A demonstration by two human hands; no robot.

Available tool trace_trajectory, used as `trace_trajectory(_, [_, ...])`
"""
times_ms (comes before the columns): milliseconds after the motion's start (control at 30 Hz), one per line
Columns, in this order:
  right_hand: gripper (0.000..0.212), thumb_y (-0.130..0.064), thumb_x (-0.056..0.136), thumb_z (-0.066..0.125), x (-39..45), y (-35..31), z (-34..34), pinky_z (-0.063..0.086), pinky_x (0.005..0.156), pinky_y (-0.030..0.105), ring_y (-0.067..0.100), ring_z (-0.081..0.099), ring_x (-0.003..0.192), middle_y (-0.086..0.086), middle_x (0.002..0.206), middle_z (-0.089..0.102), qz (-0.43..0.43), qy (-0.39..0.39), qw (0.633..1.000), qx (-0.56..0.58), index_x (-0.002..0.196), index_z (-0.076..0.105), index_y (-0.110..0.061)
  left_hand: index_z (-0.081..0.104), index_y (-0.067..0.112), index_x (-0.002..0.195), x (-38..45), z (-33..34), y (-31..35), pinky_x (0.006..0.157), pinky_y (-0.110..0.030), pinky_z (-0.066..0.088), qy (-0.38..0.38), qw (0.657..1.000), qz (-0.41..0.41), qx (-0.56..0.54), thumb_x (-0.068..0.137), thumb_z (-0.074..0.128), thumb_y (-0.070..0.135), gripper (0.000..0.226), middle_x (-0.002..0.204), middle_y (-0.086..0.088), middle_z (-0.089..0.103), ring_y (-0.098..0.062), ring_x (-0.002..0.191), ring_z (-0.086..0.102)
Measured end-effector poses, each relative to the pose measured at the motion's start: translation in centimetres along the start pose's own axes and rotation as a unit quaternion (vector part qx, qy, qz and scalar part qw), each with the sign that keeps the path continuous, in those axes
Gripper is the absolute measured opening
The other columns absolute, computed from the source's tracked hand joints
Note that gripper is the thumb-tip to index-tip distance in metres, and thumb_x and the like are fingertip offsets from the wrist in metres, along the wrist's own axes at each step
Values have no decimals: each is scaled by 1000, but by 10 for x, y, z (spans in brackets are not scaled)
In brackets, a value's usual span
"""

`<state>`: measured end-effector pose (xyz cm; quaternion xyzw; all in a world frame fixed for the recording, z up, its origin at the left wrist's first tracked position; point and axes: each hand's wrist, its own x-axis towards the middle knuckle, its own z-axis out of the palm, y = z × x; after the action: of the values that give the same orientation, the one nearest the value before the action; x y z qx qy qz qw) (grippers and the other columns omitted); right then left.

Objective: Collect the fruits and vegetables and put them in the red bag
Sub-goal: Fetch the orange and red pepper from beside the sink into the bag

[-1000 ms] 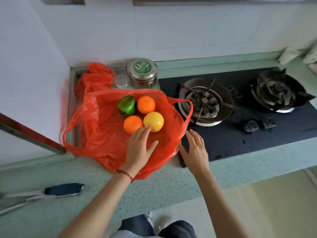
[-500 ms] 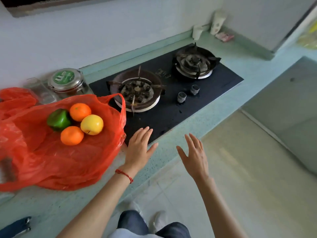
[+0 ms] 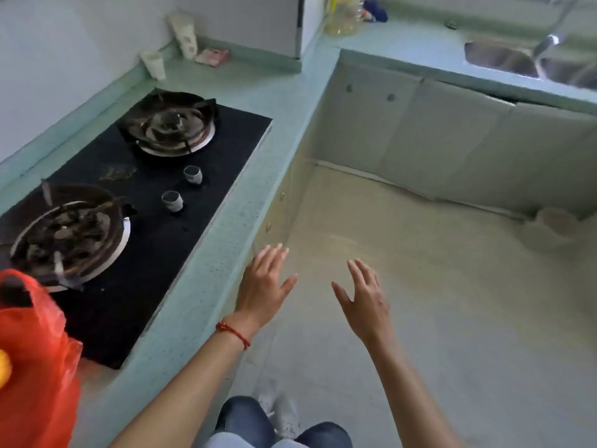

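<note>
From the head view, both your hands are out in front of you with nothing in them: the left hand (image 3: 266,282), the one with the red string at the wrist, has its fingers straight and spread just off the front edge of the bench (image 3: 206,270), and the right hand (image 3: 365,299) floats beside it over the floor (image 3: 452,302), fingers loose and apart. Neither touches anything.

The red bag (image 3: 32,350) sits at the near left end of the bench, cut off by the frame edge, just beside the gas hob (image 3: 155,202). A sliver of yellow fruit (image 3: 4,368) shows at its side; what else is in it you can't see from here.

You look to be between pickups, hunting for more produce. None shows on this stretch: the hob is bare, and the far corner holds only two pale tubes (image 3: 171,43) and a pink packet (image 3: 211,56). The sink (image 3: 504,59) run at the top right is blurred, with a yellowish bottle (image 3: 342,14) near its corner.

Next you'll need to find a fruit or vegetable, probably towards the sink side, before you reach.
</note>
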<state>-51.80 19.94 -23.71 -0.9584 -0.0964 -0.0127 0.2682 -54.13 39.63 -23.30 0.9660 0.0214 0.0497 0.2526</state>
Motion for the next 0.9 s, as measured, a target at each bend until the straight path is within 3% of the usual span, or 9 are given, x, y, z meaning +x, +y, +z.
trace_trajectory(333, [55, -32, 88, 60, -38, 45, -31, 41, 101, 43, 32, 42, 130, 19, 138, 47, 195, 103, 975, -27, 132, 46, -3, 52, 6, 126, 58, 40, 56, 95, -50, 44, -139, 970, 195, 42, 83, 32, 51, 65, 130, -15, 56, -33, 124, 49])
trace_trajectory(500, [52, -35, 87, 59, -66, 63, -44, 46, 95, 46, 37, 51, 121, 22, 130, 54, 269, 137, 951, -75, 125, 53, -1, 57, 4, 119, 69, 59, 82, 87, -52, 49, -174, 946, 266, 70, 82, 34, 49, 62, 122, -16, 61, -35, 116, 56])
trace_trajectory(633, [59, -47, 84, 39, -89, 82, -55, 53, 85, 45, 36, 61, 108, 21, 116, 64, 319, 128, 930, -131, 114, 61, -1, 60, 4, 115, 70, 73, 106, 84, -49, 51, -185, 930, 303, 92, 83, 34, 47, 59, 118, -16, 64, -36, 111, 59])
trace_trajectory(900, [58, -47, 83, 36, -109, 136, -90, 54, 80, 44, 35, 64, 103, 20, 111, 66, 361, 117, 909, -174, 109, 64, -3, 61, 4, 113, 81, 106, 152, 83, -51, 51, -201, 917, 320, 125, 88, 25, 53, 66, 115, -17, 66, -37, 107, 61])
